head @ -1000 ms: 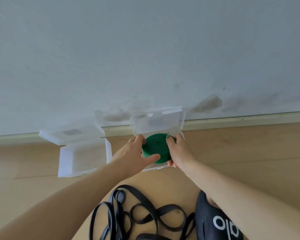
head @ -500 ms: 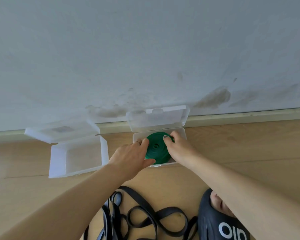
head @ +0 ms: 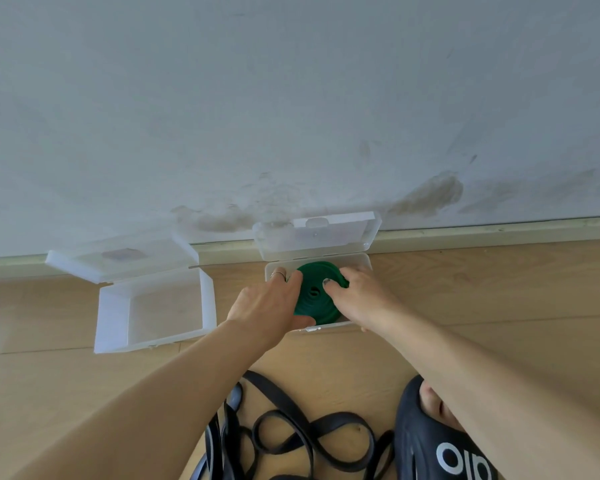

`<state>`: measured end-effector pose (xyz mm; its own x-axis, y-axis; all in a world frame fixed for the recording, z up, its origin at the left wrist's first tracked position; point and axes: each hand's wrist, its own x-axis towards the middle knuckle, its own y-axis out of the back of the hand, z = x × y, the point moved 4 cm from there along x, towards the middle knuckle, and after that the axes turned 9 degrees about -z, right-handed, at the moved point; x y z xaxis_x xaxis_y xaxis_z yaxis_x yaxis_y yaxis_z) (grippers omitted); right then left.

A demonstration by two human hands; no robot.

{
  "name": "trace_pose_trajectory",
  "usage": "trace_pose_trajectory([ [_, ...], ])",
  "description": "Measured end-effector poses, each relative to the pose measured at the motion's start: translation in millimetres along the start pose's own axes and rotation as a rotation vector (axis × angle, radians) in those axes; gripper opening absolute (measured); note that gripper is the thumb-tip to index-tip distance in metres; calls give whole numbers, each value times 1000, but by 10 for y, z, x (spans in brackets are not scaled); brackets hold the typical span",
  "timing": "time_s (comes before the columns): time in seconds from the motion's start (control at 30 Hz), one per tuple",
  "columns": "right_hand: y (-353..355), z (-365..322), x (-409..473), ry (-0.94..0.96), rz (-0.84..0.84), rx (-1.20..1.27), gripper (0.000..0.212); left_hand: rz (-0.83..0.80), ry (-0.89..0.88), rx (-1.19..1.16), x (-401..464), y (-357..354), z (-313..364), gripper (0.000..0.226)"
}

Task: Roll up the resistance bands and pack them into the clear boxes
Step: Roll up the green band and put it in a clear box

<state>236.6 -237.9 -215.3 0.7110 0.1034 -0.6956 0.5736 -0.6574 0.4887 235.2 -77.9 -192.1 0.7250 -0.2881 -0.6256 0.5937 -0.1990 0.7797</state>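
Note:
A rolled green resistance band [head: 314, 292] lies inside the right clear box [head: 359, 261], whose lid [head: 317, 235] leans open against the wall. My left hand [head: 267, 303] holds the roll's left side, thumb under its near edge. My right hand [head: 359, 296] presses on the roll's right side with fingers curled over it. A second clear box [head: 153, 310] stands open and empty to the left. Loose black resistance bands [head: 284, 434] lie tangled on the floor near me.
The boxes sit on a wooden floor [head: 482, 306] against a stained white wall [head: 291, 116] with a skirting board [head: 499, 230]. A black slipper with white lettering [head: 437, 445] is on a foot at the lower right.
Both hands have lowered the green roll into the right box, and the roll now lies flatter inside it. The camera view shifted slightly.

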Motion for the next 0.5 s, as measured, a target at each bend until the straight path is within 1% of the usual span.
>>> trace_pose_trajectory([
  [0.2,9,-11,-48,-29,-19,-37,39,21,24,-103,40,5,-21,65],
  [0.27,-14,-36,-103,-31,0,-180,42,31,31,-109,42,-2,-8,66],
  [0.37,-62,-103,-215,7,94,-456,51,43,44,-115,42,-3,12,66],
  [0.5,-80,-59,-259,66,198,-675,50,48,66,-134,62,-11,32,64],
])
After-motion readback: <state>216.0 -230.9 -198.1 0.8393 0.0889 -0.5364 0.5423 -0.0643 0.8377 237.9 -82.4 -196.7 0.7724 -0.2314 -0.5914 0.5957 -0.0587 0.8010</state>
